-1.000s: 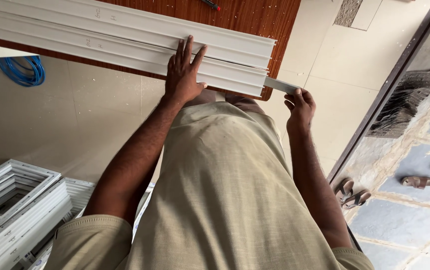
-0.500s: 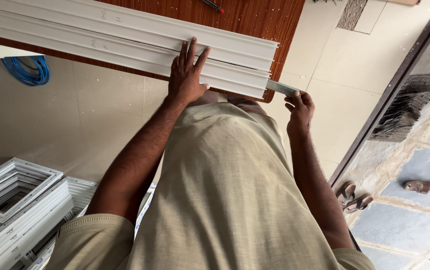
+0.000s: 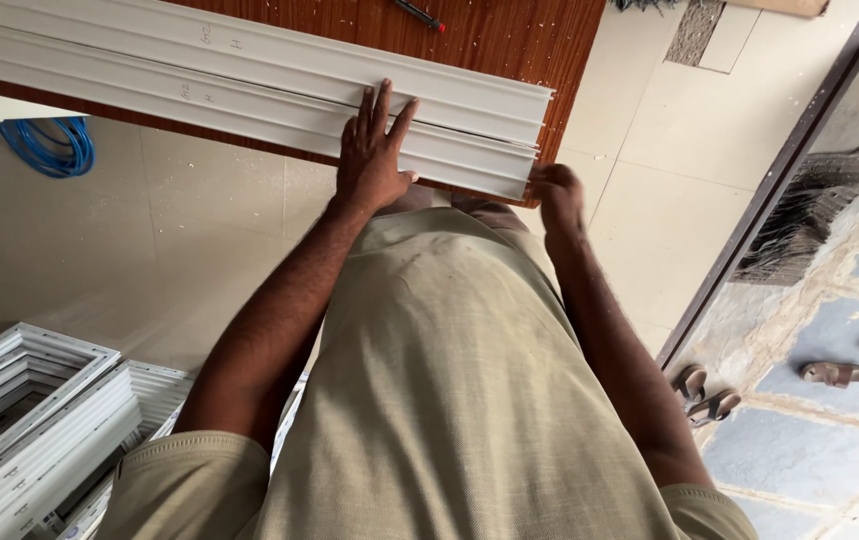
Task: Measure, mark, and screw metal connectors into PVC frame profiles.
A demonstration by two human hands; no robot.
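Observation:
Two long white plastic profiles lie side by side on a brown wooden table. My left hand lies flat on the nearer profile close to its right end, fingers spread, pressing down. My right hand is curled tight against the cut end of that profile. The small white strip it held earlier is hidden under its fingers. My beige shirt fills the lower middle of the view.
A red-handled tool lies on the table's far side. A blue hose coil is on the tiled floor at left, and stacked white window frames at lower left. A dark door track, a mat and sandals are at right.
My right hand has moved left against the profile's end, and the small white strip that stuck out there no longer shows. The left hand stays flat on the profile.

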